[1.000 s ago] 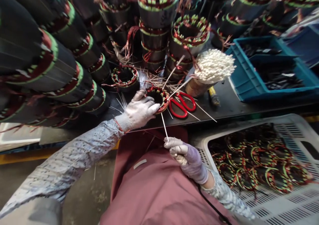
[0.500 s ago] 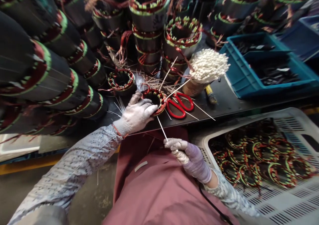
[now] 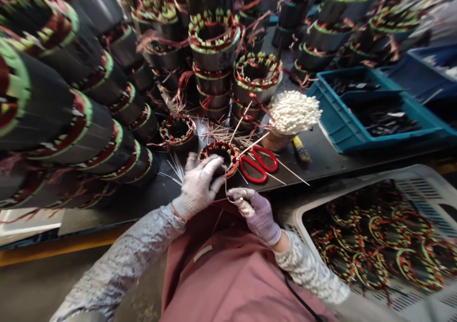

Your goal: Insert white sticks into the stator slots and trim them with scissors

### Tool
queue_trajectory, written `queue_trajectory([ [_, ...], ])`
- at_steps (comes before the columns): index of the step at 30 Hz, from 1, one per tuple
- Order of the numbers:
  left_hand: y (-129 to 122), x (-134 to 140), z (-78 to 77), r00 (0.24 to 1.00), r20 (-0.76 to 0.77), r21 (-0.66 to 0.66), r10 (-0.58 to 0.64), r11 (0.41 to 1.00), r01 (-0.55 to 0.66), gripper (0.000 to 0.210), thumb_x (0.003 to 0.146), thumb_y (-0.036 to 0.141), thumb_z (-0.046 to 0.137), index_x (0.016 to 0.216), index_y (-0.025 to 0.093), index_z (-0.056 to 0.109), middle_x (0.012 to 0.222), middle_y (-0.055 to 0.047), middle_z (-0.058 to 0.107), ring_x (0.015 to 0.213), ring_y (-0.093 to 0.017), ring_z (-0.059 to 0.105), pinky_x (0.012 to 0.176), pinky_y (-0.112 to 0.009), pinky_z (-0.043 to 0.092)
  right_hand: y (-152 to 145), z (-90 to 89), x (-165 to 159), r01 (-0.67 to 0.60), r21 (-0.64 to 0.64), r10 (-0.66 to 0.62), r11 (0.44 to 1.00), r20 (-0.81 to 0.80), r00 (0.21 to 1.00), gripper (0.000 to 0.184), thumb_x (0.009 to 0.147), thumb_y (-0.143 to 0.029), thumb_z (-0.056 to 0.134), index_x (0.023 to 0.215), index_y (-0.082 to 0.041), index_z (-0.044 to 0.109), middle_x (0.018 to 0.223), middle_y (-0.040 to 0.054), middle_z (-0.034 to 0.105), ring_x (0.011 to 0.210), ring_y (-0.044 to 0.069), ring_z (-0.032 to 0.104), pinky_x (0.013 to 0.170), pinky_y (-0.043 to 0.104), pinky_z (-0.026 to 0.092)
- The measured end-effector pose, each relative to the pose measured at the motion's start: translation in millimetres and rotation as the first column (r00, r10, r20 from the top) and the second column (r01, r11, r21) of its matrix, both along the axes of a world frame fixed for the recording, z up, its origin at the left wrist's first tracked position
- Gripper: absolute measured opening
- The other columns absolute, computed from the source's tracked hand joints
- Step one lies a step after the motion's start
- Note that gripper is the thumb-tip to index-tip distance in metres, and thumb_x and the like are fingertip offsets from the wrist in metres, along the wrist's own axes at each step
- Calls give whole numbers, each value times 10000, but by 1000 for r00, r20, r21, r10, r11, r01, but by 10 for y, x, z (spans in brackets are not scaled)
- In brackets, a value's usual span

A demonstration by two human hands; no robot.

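My left hand (image 3: 202, 180), in a pale knitted glove, grips the near left side of a small motor stator (image 3: 233, 161) with red windings at the bench edge. Its fingers reach over the rim and hide part of it. In front of the stator my right hand (image 3: 255, 212), also gloved, is closed in a pinch on a thin pale cord (image 3: 226, 185). The cord bends between the stator and those fingertips. Red-handled scissors (image 3: 254, 175) lie just right of the stator. A second stator (image 3: 177, 143) stands behind my left hand.
Tall stacks of stators (image 3: 214, 70) crowd the back and left. A tub of white-tipped sticks (image 3: 294, 112), a yellow-handled tool (image 3: 302, 149) and a teal bin (image 3: 332, 131) stand right. Loose sticks (image 3: 223, 134) litter the bench. A white crate (image 3: 303, 208) of stators sits lower right.
My right hand has come nearer the stator. The cord, straight before, now hangs bent and loose. My left hand stays on the stator, and the whole view has shifted a little.
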State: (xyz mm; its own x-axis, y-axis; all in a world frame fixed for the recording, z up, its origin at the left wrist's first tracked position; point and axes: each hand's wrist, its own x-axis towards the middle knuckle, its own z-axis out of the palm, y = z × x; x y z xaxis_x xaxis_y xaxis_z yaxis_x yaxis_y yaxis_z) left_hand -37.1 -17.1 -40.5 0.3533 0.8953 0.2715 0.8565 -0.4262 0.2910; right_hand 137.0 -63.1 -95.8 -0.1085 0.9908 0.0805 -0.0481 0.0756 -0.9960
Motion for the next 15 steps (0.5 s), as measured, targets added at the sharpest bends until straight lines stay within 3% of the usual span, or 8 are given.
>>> queue_trajectory([
  [2, -39, 28, -29, 1000, -6, 37, 9, 999, -8, 409, 881, 335, 535, 1254, 168, 505, 1227, -139, 635, 1166, -254, 582, 1120, -554, 228, -48, 113, 36, -113, -198, 93, 974, -105, 990, 158, 833, -365, 605, 883, -216, 620, 936, 61, 702, 753, 159, 671, 674, 300, 584],
  [5, -42, 50, 1, 994, -102, 71, -51, 996, 58, 422, 900, 324, 506, 1287, 158, 483, 1217, -146, 641, 1204, -275, 553, 1125, -579, 187, -46, 251, 38, -404, -472, 256, 784, -347, 902, 243, 829, -443, 591, 847, -203, 559, 778, 27, 666, 640, 147, 657, 539, 263, 553],
  [6, -32, 53, 24, 990, -128, 72, -66, 995, 75, 421, 907, 322, 495, 1292, 153, 480, 1209, -147, 646, 1218, -283, 541, 1124, -589, 178, -16, 267, 21, -439, -512, 260, 738, -385, 885, 262, 829, -456, 583, 830, -196, 546, 712, 13, 644, 601, 141, 646, 510, 249, 534],
  [7, -21, 57, 47, 987, -143, 70, -74, 994, 84, 421, 912, 321, 484, 1294, 143, 479, 1201, -149, 650, 1224, -289, 534, 1121, -596, 177, 26, 266, -2, -424, -531, 244, 734, -377, 894, 271, 827, -459, 578, 816, -191, 540, 659, -2, 617, 551, 131, 625, 482, 235, 510],
  [9, -5, 65, 78, 987, -143, 62, -71, 995, 81, 418, 920, 319, 465, 1288, 122, 483, 1198, -158, 648, 1209, -287, 546, 1116, -593, 195, 126, 228, -54, -261, -484, 172, 835, -221, 960, 254, 818, -433, 577, 777, -183, 546, 615, -17, 579, 475, 104, 565, 439, 212, 458],
  [12, -20, 77, 63, 996, -85, 39, -27, 999, 30, 404, 915, 301, 460, 1274, 118, 488, 1221, -164, 632, 1171, -260, 575, 1118, -552, 238, 230, 157, -102, -72, -155, 88, 985, 103, 991, 169, 801, -349, 579, 747, -188, 581, 673, 13, 609, 550, 114, 563, 513, 230, 467],
  [14, -54, 83, 19, 999, -16, 26, 33, 999, -32, 427, 906, 297, 475, 1298, 127, 459, 1206, -149, 643, 1159, -245, 584, 1118, -529, 261, 221, 133, -84, -150, 22, 143, 988, 201, 969, 137, 819, -309, 554, 756, -195, 594, 692, 24, 628, 609, 124, 574, 583, 240, 479],
  [15, -72, 87, -5, 998, 13, 27, 61, 998, -61, 453, 904, 301, 484, 1319, 129, 432, 1187, -141, 655, 1154, -241, 588, 1118, -526, 264, 196, 125, -60, -213, 33, 202, 976, 204, 958, 133, 839, -299, 535, 777, -198, 593, 679, 16, 625, 598, 119, 574, 585, 238, 478],
])
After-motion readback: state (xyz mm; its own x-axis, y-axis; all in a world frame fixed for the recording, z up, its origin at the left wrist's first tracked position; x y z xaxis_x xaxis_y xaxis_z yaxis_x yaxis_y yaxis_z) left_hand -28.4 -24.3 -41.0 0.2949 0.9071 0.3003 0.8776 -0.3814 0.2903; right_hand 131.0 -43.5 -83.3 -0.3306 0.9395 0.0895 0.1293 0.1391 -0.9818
